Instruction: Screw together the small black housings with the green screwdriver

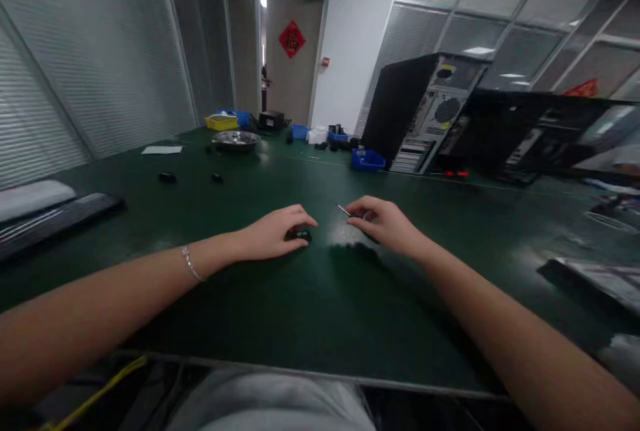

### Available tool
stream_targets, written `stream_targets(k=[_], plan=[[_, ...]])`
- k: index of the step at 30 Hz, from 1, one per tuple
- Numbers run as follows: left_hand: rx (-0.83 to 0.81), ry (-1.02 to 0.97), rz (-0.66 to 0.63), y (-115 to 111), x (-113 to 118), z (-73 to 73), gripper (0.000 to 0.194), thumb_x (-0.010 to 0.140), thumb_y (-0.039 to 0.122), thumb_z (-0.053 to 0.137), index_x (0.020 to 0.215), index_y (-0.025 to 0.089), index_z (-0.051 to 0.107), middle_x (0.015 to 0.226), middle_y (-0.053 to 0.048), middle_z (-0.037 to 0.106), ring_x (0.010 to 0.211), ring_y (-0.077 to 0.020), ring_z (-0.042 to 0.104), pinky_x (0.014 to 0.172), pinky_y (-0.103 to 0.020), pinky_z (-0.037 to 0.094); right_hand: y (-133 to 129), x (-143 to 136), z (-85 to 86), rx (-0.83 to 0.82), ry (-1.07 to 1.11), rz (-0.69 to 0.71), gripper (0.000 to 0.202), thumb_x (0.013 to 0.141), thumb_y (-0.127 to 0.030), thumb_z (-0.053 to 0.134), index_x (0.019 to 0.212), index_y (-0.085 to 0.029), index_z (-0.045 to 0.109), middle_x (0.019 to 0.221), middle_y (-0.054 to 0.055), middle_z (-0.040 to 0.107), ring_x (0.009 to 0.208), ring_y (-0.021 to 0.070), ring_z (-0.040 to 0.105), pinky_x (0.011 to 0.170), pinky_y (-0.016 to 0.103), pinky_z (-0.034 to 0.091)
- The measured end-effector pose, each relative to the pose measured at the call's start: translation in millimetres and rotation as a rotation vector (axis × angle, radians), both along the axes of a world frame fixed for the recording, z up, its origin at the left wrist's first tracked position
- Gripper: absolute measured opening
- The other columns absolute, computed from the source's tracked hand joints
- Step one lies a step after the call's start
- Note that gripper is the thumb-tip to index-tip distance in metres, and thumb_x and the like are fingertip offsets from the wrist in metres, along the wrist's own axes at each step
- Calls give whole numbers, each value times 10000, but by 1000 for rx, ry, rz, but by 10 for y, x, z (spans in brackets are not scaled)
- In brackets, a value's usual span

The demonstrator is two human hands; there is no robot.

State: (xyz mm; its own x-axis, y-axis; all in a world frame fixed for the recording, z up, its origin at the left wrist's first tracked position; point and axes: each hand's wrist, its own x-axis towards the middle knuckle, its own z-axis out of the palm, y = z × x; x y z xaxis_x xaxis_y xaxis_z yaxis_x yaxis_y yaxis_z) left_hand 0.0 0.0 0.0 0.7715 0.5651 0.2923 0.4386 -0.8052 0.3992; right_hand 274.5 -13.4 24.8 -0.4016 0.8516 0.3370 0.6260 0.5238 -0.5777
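My left hand [275, 234] rests on the table with its fingers curled round a small black part [303, 236], gripping it against the green tabletop [280, 311]. Most of that part is hidden under the fingers, and its kind does not show. In my right hand [383, 224] is a screwdriver [343, 210], pinched by its dark handle. Its thin metal shaft points up and to the left, apart from the black part. The handle is partly covered by my fingers.
Two small black pieces [167, 178] lie further left, near a metal bowl [236, 140]. A blue bin [369, 160] stands before a black computer case [425, 111] at the back right. Keyboards [60, 218] lie at the left edge; a dark flat item [590, 284] is at right.
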Motion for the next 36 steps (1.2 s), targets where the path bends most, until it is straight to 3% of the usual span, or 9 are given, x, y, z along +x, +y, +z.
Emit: stream_targets(k=[3,6,11,19,26,36], plan=[[8,-3,22,-22,-11,7,402,862,297,669,1229,179,554,1074,-75,566,897,-196,585,791,-299,488,37,69,52,3,90,-10,190,855,-293,687,985,-162,643,932,36,664,826,175,633,771,363,529],[15,8,16,-23,-12,9,332,866,291,662,1171,178,595,1015,-67,590,894,-209,583,785,-307,477,66,95,60,2,200,8,206,844,-301,690,988,-180,605,936,41,658,871,187,642,796,354,533],[14,18,-26,-43,10,24,212,904,204,600,1110,196,647,1029,-60,610,932,-199,592,818,-292,462,65,10,-54,-30,257,83,198,897,-290,639,1027,-147,594,1000,44,641,911,192,640,801,384,540],[-4,1,19,-87,26,23,258,866,252,658,1110,173,640,966,-53,608,827,-185,579,713,-271,460,-39,-148,-204,-120,55,225,210,925,-299,609,1063,-140,618,992,43,654,845,172,644,748,357,543],[-27,-29,41,-74,45,-23,162,877,257,641,1009,165,665,892,-32,586,765,-164,553,665,-250,435,-155,-245,-137,2,-87,266,187,906,-184,583,1071,-207,668,1026,43,665,919,172,607,789,300,474],[-41,-67,48,-84,67,-30,150,866,259,649,969,151,664,874,-33,594,753,-162,553,662,-247,436,-192,-299,-149,116,-245,223,131,932,-242,577,970,-152,664,928,31,665,840,169,629,776,355,504]])
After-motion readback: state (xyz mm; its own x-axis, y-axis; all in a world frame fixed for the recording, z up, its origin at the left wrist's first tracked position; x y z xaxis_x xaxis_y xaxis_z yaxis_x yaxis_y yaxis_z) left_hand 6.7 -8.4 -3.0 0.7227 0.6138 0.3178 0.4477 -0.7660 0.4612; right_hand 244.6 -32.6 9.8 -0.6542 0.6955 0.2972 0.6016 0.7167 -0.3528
